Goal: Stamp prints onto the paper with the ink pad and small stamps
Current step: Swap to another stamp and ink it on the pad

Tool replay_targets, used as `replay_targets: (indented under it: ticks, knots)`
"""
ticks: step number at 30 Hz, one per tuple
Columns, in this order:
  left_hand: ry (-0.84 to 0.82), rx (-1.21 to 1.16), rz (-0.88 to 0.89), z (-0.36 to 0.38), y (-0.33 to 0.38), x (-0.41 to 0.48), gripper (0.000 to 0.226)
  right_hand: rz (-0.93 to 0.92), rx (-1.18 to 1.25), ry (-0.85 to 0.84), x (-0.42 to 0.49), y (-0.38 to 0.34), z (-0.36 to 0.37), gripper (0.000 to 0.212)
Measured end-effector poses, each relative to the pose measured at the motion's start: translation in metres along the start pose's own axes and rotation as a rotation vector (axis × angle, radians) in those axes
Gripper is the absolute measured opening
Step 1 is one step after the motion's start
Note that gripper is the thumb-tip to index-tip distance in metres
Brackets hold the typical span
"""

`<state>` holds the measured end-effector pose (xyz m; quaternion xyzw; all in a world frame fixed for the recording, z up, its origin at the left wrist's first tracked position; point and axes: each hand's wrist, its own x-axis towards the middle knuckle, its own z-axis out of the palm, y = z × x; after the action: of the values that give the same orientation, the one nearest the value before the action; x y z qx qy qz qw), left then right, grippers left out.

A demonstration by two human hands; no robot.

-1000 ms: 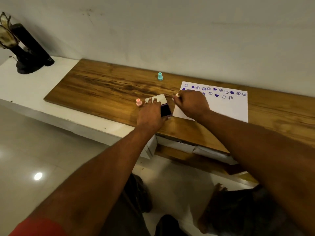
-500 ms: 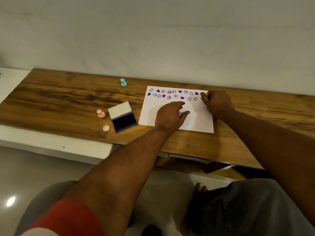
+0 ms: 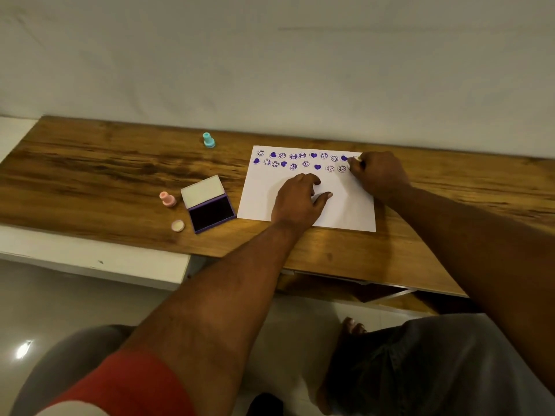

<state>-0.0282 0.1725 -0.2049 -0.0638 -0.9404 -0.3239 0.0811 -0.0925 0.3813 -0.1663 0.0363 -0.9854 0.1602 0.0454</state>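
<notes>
Nearest to me, a red sleeve (image 3: 120, 382) covers the upper left arm. I see the left hand (image 3: 297, 202) lying flat on the white paper (image 3: 345, 211), fingers loosely spread, thumb out to the side. Left of those fingers sits the open ink pad (image 3: 210, 205) with its dark purple surface showing; beside it stand a pink stamp (image 3: 167, 199) and a small round pink cap (image 3: 177, 225). Beyond the left fingertips, the right hand (image 3: 380, 175) pinches a small stamp (image 3: 357, 159) (mostly hidden) against the paper's far right corner. Two rows of purple prints (image 3: 300, 160) run leftward from it. Farther left stands a teal stamp (image 3: 208, 140) on the wooden table (image 3: 90, 175).
</notes>
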Motion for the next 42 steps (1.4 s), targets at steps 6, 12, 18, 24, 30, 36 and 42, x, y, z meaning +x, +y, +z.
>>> replay_targets:
  ticks: [6, 12, 18, 24, 30, 36, 42]
  knots:
    - [-0.005, 0.007, 0.01, 0.002, 0.0, 0.0, 0.052, 0.012, -0.005, 0.013, -0.001, 0.001, 0.001, 0.046]
    - [0.012, 0.002, 0.034, 0.002, -0.002, -0.001, 0.055, 0.008, -0.029, 0.056, 0.001, -0.01, -0.015, 0.047]
    - [0.018, -0.023, 0.038, 0.002, -0.002, -0.001, 0.055, -0.129, -0.011, 0.488, 0.029, -0.04, -0.073, 0.045]
    - [0.044, 0.007, 0.059, 0.003, -0.003, 0.0, 0.055, 0.057, -0.229, -0.041, -0.015, -0.023, 0.006, 0.044]
    - [0.034, 0.01, 0.049, 0.002, -0.001, -0.001, 0.056, -0.047, -0.512, -0.155, -0.009, -0.026, 0.002, 0.047]
    - [0.024, 0.009, 0.036, 0.005, -0.003, -0.001, 0.056, 0.061, -0.367, -0.102, -0.01, -0.024, 0.005, 0.048]
    - [0.023, -0.005, 0.038, 0.002, -0.001, -0.002, 0.056, 0.041, -0.294, -0.17, -0.007, -0.016, 0.003, 0.053]
